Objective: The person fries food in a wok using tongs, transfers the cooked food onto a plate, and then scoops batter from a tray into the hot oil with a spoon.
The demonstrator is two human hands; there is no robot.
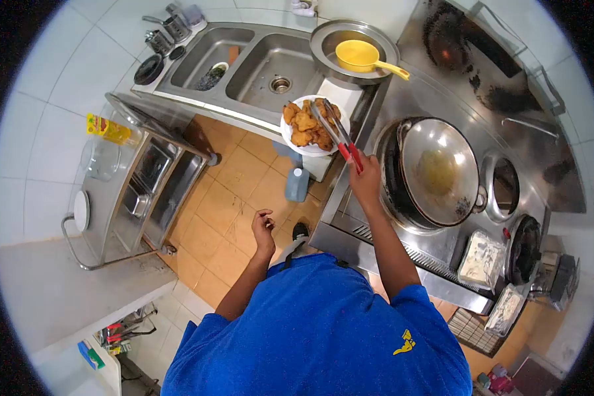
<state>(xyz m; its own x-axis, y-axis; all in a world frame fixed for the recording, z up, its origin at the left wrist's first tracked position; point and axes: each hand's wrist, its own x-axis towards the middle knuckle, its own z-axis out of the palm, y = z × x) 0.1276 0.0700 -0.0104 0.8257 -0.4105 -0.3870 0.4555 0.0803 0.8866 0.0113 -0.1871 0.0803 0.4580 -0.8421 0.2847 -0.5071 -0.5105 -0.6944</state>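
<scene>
My right hand is wrapped round the red handles of metal tongs. The tong tips lie over a white plate heaped with brown fried pieces, at the corner between sink and stove; whether they touch or pinch a piece I cannot tell. Low over the floor hangs my left hand, empty, with its fingers loosely bent and apart. To the right of my right hand, a large wok sits on the stove with some yellowish oil at its bottom.
A yellow long-handled pan rests in a wide metal basin beside the double sink. A blue-grey jug stands on the floor. At left is a metal cart. Wrapped white packs lie at the stove's right end.
</scene>
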